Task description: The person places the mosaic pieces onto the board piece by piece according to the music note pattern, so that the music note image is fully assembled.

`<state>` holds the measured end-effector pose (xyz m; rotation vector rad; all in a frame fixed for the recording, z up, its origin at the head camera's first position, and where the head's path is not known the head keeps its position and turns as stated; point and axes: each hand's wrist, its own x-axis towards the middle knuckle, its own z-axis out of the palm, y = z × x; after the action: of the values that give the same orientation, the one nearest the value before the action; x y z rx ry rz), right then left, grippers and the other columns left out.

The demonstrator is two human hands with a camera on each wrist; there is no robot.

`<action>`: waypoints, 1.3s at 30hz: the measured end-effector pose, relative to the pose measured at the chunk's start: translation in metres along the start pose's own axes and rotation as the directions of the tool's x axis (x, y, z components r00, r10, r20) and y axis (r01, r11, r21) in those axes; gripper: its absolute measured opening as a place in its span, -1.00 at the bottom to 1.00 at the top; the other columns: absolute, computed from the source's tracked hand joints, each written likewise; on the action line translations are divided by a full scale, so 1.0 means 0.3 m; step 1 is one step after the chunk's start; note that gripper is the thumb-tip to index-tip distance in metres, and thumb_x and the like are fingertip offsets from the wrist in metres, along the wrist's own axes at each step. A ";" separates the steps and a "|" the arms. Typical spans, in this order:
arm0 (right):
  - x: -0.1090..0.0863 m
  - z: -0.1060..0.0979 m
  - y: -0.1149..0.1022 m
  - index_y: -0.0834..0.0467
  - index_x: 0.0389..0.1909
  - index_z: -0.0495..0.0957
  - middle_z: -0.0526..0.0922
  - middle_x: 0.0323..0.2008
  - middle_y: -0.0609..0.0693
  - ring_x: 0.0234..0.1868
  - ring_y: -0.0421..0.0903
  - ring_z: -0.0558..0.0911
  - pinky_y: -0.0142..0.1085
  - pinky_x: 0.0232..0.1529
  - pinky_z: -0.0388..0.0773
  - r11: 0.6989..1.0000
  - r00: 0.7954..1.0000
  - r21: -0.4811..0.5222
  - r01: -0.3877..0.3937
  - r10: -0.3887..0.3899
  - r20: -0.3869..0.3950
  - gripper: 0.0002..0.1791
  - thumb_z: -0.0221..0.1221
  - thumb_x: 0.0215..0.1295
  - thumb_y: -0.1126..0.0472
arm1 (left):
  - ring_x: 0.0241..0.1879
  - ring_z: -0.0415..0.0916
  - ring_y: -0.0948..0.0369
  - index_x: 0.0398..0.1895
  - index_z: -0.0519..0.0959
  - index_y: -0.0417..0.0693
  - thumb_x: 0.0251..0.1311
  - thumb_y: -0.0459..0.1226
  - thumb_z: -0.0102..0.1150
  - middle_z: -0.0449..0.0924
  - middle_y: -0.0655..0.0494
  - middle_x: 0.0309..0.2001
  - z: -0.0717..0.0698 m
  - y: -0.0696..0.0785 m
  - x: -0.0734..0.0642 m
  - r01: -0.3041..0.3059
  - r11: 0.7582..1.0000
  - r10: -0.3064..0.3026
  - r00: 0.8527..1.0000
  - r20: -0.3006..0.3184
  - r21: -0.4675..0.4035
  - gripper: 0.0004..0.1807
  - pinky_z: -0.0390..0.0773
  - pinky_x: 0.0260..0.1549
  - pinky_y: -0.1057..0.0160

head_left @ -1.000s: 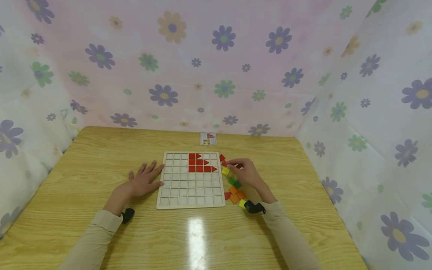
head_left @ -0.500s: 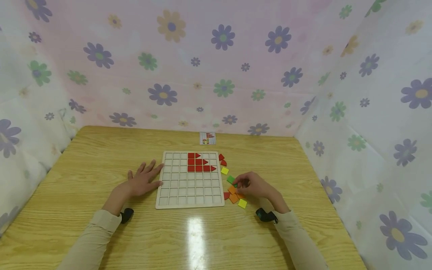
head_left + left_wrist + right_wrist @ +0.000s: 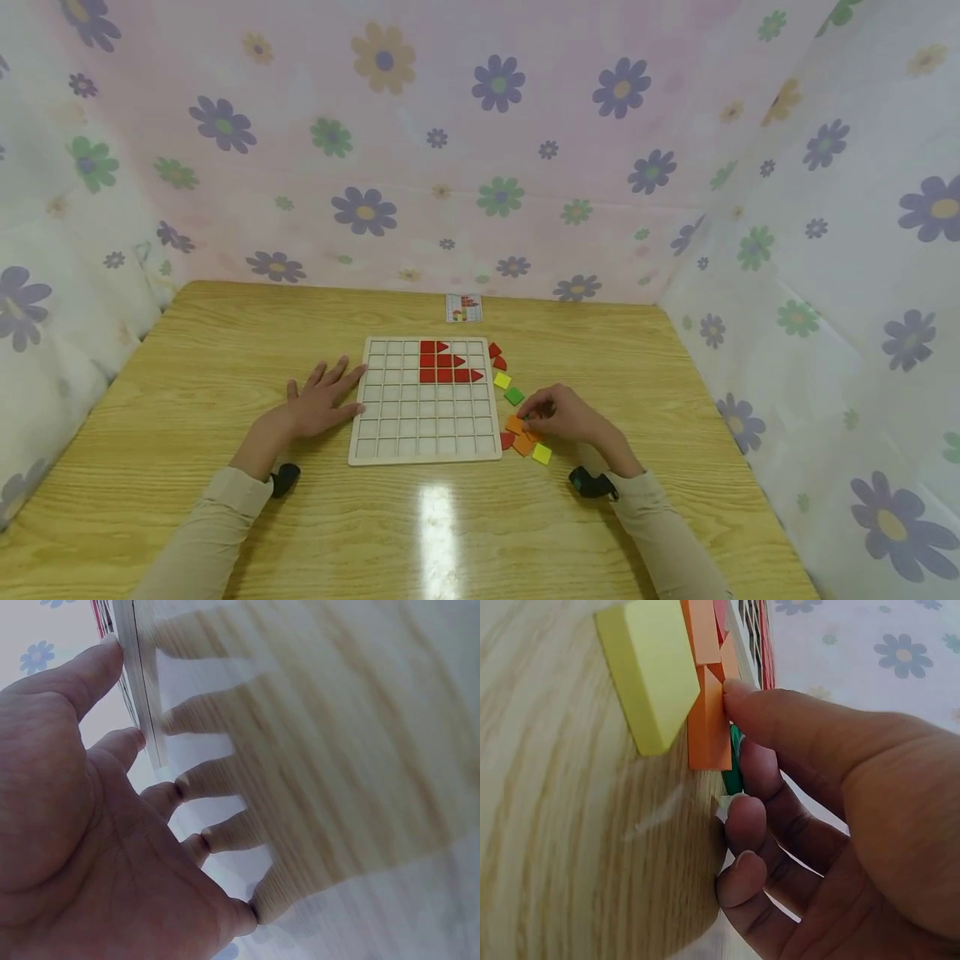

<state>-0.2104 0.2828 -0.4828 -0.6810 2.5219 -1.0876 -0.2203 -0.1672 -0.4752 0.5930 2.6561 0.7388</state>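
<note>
A wooden grid board [image 3: 424, 460] lies on the table, with red squares [image 3: 445, 376] and pointed red pieces set in its upper rows. My left hand [image 3: 318, 404] rests on the table with fingers spread, thumb and index fingertip touching the board's left edge. To the right of the board, my right hand [image 3: 566, 412] has curled fingers over the loose tiles. Its thumb and index finger pinch a green tile [image 3: 733, 761], mostly hidden, beside the orange tiles [image 3: 522, 446]. Another green tile [image 3: 513, 396] lies just beyond the fingertips.
Yellow tiles lie above [image 3: 502, 381] and below the orange ones. Curved red pieces sit by the board's right side, one near its lower corner [image 3: 507, 440]. A small pattern card [image 3: 464, 308] lies behind the board. Flowered cloth [image 3: 427, 167] surrounds the table [image 3: 187, 358].
My right hand has moved from the red pieces down toward the orange tiles, and one green tile has shifted away from the other. My left hand has stayed in place.
</note>
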 end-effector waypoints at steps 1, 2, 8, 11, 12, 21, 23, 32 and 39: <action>-0.001 0.001 -0.003 0.16 -0.15 0.77 0.71 -0.31 -0.05 -0.43 -0.26 0.50 -0.40 -0.34 0.50 1.000 1.000 -0.003 -0.001 0.001 0.001 -0.87 0.35 0.32 0.27 | 0.55 -0.41 -0.41 0.64 0.04 -0.05 0.51 0.06 0.01 -0.24 -0.31 0.62 0.001 0.000 0.000 0.001 1.000 -0.001 1.000 0.000 0.000 -0.21 -0.40 0.20 -0.68; -0.002 0.003 -0.005 0.16 -0.14 0.77 0.70 -0.31 -0.06 -0.43 -0.26 0.50 -0.40 -0.34 0.49 1.000 1.000 -0.006 -0.001 0.001 0.001 -0.86 0.35 0.32 0.25 | 0.55 -0.41 -0.41 0.64 0.04 -0.05 0.51 0.06 0.01 -0.24 -0.31 0.62 0.003 -0.001 -0.001 0.002 1.000 -0.002 1.000 0.000 0.000 -0.21 -0.40 0.20 -0.68; -0.006 0.014 -0.020 0.17 -0.10 0.75 0.61 -0.37 -0.06 -0.45 -0.21 0.45 -0.39 -0.38 0.44 1.000 1.000 0.020 -0.012 0.012 0.004 -0.77 0.42 0.26 0.17 | 0.55 -0.41 -0.40 0.64 0.04 -0.05 0.51 0.06 0.02 -0.24 -0.30 0.63 0.010 0.003 -0.010 0.012 1.000 -0.012 1.000 -0.002 -0.011 -0.21 -0.41 0.21 -0.67; -0.007 0.019 -0.022 0.18 -0.12 0.75 0.59 -0.37 -0.05 -0.46 -0.20 0.43 -0.40 -0.39 0.42 1.000 1.000 0.026 -0.015 0.015 0.002 -0.77 0.43 0.24 0.18 | 0.55 -0.40 -0.40 0.64 0.05 -0.05 0.51 0.06 0.02 -0.23 -0.29 0.63 0.011 0.008 -0.015 0.017 1.000 -0.017 1.000 -0.001 -0.014 -0.21 -0.41 0.21 -0.67; -0.007 0.020 -0.022 0.17 -0.13 0.75 0.60 -0.36 -0.06 -0.46 -0.20 0.44 -0.40 -0.39 0.43 1.000 1.000 0.024 -0.017 0.017 0.001 -0.77 0.44 0.24 0.18 | 0.56 -0.40 -0.40 0.64 0.05 -0.05 0.51 0.07 0.02 -0.23 -0.29 0.63 0.011 0.010 -0.016 0.018 1.000 -0.018 1.000 -0.001 -0.013 -0.21 -0.41 0.21 -0.67; 0.000 0.024 -0.054 0.15 -0.21 0.75 0.65 -0.32 -0.06 -0.40 -0.18 0.48 -0.39 -0.36 0.46 0.995 0.996 -0.034 -0.092 0.091 -0.016 -0.85 0.43 0.23 0.20 | 0.56 -0.41 -0.39 0.64 0.04 -0.05 0.51 0.07 0.01 -0.24 -0.29 0.63 0.017 0.008 -0.018 0.017 1.000 -0.017 1.000 0.002 -0.019 -0.20 -0.41 0.22 -0.66; 0.001 0.025 -0.069 0.15 -0.22 0.74 0.66 -0.30 -0.06 -0.38 -0.18 0.50 -0.37 -0.34 0.49 0.991 0.992 -0.050 -0.126 0.125 -0.022 -0.86 0.43 0.23 0.22 | 0.56 -0.42 -0.39 0.65 0.04 -0.05 0.51 0.08 0.01 -0.24 -0.29 0.63 0.016 0.007 -0.015 0.016 1.000 -0.016 1.000 0.003 -0.019 -0.20 -0.41 0.21 -0.66; 0.009 0.039 -0.127 0.20 -0.25 0.71 0.64 -0.35 -0.05 -0.40 -0.17 0.51 -0.33 -0.33 0.51 0.974 0.980 -0.112 -0.198 0.194 -0.045 -0.88 0.42 0.22 0.28 | 0.55 -0.44 -0.40 0.65 0.02 -0.05 0.52 0.06 0.01 -0.26 -0.29 0.63 0.011 0.005 -0.006 0.015 1.000 -0.015 1.000 0.002 -0.008 -0.20 -0.43 0.21 -0.66; 0.012 0.047 -0.136 0.17 -0.29 0.66 0.62 -0.38 -0.07 -0.44 -0.15 0.49 -0.33 -0.39 0.48 0.970 0.977 -0.116 -0.212 0.206 -0.063 -0.88 0.42 0.21 0.28 | 0.55 -0.42 -0.41 0.65 0.02 -0.06 0.52 0.06 0.00 -0.25 -0.30 0.63 0.002 0.011 -0.003 0.012 1.000 -0.012 1.000 -0.002 0.012 -0.20 -0.42 0.21 -0.67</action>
<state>-0.1947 0.2480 -0.4623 -0.4099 2.6490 -0.8941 -0.2182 -0.1647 -0.4737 0.5793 2.6654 0.7215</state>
